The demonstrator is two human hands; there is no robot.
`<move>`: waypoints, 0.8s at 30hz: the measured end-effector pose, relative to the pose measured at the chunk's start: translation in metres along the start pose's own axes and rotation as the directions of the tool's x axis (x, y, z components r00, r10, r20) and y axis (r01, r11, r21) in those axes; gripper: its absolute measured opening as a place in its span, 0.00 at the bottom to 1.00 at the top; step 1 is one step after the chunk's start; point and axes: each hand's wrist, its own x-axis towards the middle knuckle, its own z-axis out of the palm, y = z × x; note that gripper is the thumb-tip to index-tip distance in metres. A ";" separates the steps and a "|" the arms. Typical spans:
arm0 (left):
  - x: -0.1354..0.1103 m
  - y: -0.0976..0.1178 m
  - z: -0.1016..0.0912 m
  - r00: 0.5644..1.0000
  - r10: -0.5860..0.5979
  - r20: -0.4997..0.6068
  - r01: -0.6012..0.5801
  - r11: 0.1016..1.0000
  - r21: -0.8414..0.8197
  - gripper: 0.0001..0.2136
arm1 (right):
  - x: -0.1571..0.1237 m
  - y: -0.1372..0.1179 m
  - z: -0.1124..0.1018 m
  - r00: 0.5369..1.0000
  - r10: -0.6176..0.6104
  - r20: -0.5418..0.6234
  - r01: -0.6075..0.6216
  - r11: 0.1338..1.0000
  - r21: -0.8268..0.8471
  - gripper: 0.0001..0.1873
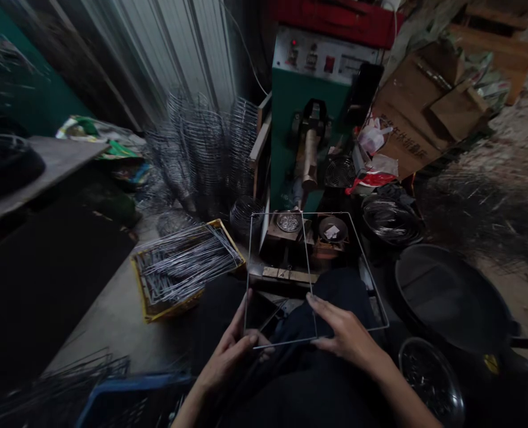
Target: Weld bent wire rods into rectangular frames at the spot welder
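Note:
In front of my lap I hold a thin rectangular wire frame (pixel 309 266) with a cross wire down its middle. My left hand (pixel 233 346) grips its lower left corner, index finger stretched along the side wire. The thumb and fingers of my right hand (pixel 344 330) close on the middle wire near its lower end. The frame's top edge overlaps, in view, a small dish of shiny bits (pixel 289 222) below the machine's arm. Whether frame and machine touch, I cannot tell.
A green machine (pixel 285 137) with a metal arm (pixel 309 157) stands ahead. Left are a yellow crate (pixel 138 291) of wire rods (pixel 187 266) and stacked wire baskets (pixel 201 142). A blue crate (pixel 134 383) is near; a steel bowl (pixel 455 389) and large black pan (pixel 451 291) lie right.

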 end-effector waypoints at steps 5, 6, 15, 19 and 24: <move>0.003 0.003 0.005 0.999 0.025 -0.035 -0.026 0.999 -0.018 0.45 | 0.004 0.001 -0.002 1.000 0.001 -0.003 -0.001 1.000 0.019 0.52; 0.004 0.004 0.006 0.999 0.024 -0.041 -0.025 1.000 -0.018 0.45 | 0.005 0.001 -0.002 1.000 0.002 -0.006 -0.002 1.000 0.019 0.51; 0.008 0.009 0.001 0.999 -0.045 -0.030 0.043 0.998 -0.039 0.45 | 0.009 -0.004 -0.009 1.000 0.017 0.018 -0.018 1.000 0.025 0.51; 0.004 0.008 0.008 0.994 -0.069 -0.088 0.062 0.995 -0.083 0.43 | 0.006 -0.004 -0.005 0.999 0.038 -0.008 -0.038 0.999 0.024 0.49; 0.033 0.017 -0.002 0.998 0.056 0.002 -0.056 0.998 -0.005 0.44 | 0.030 0.010 0.000 0.990 -0.050 -0.134 0.043 0.997 -0.058 0.45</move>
